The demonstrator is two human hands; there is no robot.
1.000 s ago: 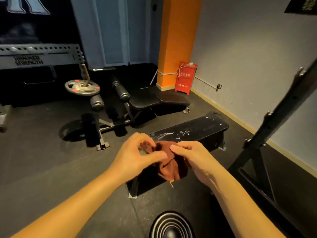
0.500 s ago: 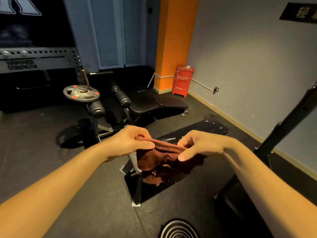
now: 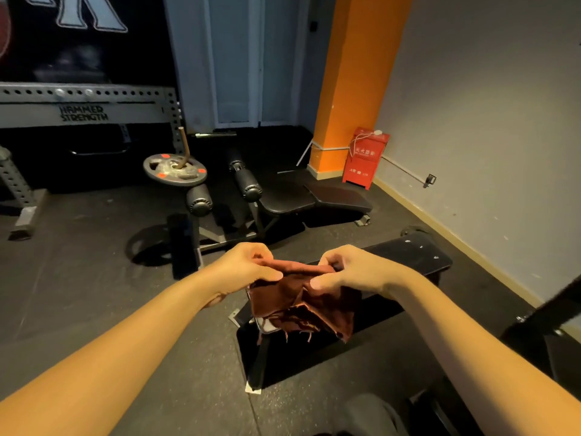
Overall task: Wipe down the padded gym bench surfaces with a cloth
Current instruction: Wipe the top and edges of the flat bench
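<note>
A rust-brown cloth [image 3: 301,302] with frayed edges hangs in the air between my two hands, above the near end of a flat black padded bench [image 3: 408,256]. My left hand [image 3: 248,265] pinches the cloth's upper left edge. My right hand [image 3: 349,269] pinches its upper right edge, thumb in front. The cloth is stretched along its top and droops below, hiding part of the bench's near end. The bench pad runs away to the right and carries white scuff marks at its far end.
A second black padded bench [image 3: 314,199] with roller pads [image 3: 199,199] stands further back. A weight plate [image 3: 174,169] sits beside a grey rack [image 3: 85,111]. A red box [image 3: 364,158] leans by the orange pillar [image 3: 352,83]. A dark frame [image 3: 540,319] stands at right.
My hands have drawn apart, spreading the bunched cloth out along its top edge. The view has tilted slightly upward and shifted over the bench.
</note>
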